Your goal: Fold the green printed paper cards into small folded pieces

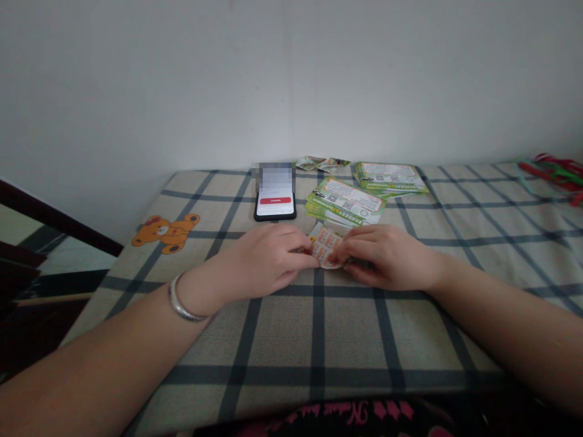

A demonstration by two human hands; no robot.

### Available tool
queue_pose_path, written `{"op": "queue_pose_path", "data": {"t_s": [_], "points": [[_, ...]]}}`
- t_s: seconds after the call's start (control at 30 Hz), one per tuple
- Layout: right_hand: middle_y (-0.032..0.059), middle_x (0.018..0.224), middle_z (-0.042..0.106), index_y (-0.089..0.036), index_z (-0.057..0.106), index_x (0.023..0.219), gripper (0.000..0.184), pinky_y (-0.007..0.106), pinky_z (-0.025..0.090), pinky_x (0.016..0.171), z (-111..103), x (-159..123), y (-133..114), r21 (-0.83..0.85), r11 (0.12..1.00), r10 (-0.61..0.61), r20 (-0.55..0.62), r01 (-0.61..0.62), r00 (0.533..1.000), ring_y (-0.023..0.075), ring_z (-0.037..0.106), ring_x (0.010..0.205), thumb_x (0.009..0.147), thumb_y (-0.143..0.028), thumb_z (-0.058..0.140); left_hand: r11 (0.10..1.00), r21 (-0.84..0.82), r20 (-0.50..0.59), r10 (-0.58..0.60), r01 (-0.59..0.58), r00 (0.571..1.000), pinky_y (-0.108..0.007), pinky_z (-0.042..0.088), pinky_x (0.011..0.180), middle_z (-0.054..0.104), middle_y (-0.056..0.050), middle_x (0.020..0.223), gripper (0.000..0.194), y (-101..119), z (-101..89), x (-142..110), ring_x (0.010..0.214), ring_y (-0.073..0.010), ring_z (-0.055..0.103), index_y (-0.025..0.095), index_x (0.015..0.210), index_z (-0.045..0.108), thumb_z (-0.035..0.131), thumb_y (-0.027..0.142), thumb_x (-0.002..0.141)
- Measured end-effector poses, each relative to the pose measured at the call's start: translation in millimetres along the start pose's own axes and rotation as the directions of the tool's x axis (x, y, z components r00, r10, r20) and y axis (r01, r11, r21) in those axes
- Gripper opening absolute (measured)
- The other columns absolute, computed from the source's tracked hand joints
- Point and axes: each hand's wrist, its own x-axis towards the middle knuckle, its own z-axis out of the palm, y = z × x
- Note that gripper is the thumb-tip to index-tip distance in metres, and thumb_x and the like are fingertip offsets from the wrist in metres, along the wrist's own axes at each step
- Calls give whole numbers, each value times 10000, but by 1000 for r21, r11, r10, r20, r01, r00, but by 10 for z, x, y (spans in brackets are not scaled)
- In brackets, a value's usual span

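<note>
Between my two hands lies a small crinkled packet (324, 247), printed in orange and white, low over the table. My left hand (268, 258) pinches its left edge, with a silver bangle (181, 303) round that wrist. On the packet's other side, my right hand (389, 258) is closed with bent fingers on its right edge. The fingertips partly cover the packet. Just beyond it sits a fanned stack of green and white printed cards (348, 200). A phone (276, 203) with a lit screen and a red button lies past my left hand.
Behind the stack is a second pile of cards (392, 176), with crumpled green wrappers (322, 163) by the wall. An orange bear cut-out (166, 232) lies at the left of the checked tablecloth (282, 340). Red and green items (555, 173) are at the far right.
</note>
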Motion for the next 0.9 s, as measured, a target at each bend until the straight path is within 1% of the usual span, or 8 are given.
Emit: {"op": "queue_pose_path", "data": {"t_s": [0.13,0.23,0.3,0.37,0.57,0.67,0.77,0.9], "points": [[53,902,674,-180,655,997,172,302,474,747,-37,-5,40,-15,1000,-22,42,23,999,172,606,848,869,-220,547,999,51,39,3,-5,999,-395,510,787,663,-46,991,282,62,-16,-1,905,-230,598,255,1092,663,564,161,846],[50,973,692,-197,669,1006,199,328,478,813,-69,-2,86,-18,999,-34,69,36,997,188,612,931,837,-175,567,995,104,66,-7,0,998,-403,510,794,668,-50,1001,288,94,-24,-6,918,-240,600,237,1103,655,563,147,844],[43,1027,702,-204,673,1016,201,351,467,881,-85,4,113,-27,998,-53,43,54,998,194,610,992,849,-172,566,992,122,80,-12,2,997,-405,508,801,666,-47,1006,275,107,-30,-9,920,-239,599,235,1102,650,553,153,858],[45,1034,710,-199,677,1003,177,354,460,912,-96,12,125,-14,998,-65,22,65,998,190,613,1015,881,-184,550,991,131,90,-17,5,996,-406,502,815,661,-43,1019,275,113,-36,-11,933,-238,595,240,1115,639,546,159,869],[57,988,708,-184,679,979,161,339,483,875,-102,16,64,79,995,-59,53,55,997,183,620,996,905,-204,537,993,121,78,-6,-3,997,-404,489,865,641,-42,1088,331,98,-37,-2,991,-241,580,246,1160,605,588,149,844],[58,996,702,-190,678,1020,183,336,491,858,-102,10,41,108,993,-53,54,47,997,178,622,983,901,-196,539,994,107,92,-15,5,996,-406,495,863,634,-48,1086,369,86,-31,-3,987,-243,582,253,1199,587,570,139,848],[40,1021,705,-214,670,1072,224,333,493,866,-102,5,41,132,990,-54,57,46,997,171,627,989,886,-167,553,997,78,103,-34,26,994,-413,497,879,621,-54,1115,379,77,-24,-8,1021,-248,575,268,1213,583,534,128,865],[32,1076,706,-215,666,1052,229,330,490,921,-95,-1,37,183,982,-59,45,50,997,175,603,1097,859,-137,570,998,45,91,-41,37,995,-437,494,897,621,-60,1118,327,64,-8,-16,1044,-256,567,264,1178,612,492,155,894]]}}
